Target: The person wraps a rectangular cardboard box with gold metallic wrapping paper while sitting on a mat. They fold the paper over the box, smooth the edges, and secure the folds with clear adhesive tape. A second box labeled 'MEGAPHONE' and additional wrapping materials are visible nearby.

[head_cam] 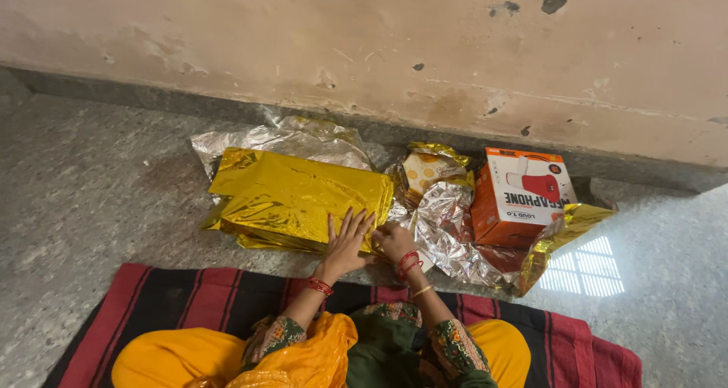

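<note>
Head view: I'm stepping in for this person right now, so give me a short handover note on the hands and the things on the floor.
Left hand: flat, fingers spread, pressing the folded gold foil sheet.
Right hand: at that sheet's right edge, on crumpled silver foil; grip unclear.
Orange box: by the wall, unwrapped, on loose foil.
Small foil-wrapped bundle: behind the silver foil.
Done: gold sheet folded flat.
Left: the box is still bare.

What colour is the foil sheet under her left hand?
Shiny gold foil sheet, seen in the head view.

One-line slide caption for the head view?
Left hand flat on a gold-foil parcel; right hand on crumpled foil beside an orange box.
</note>
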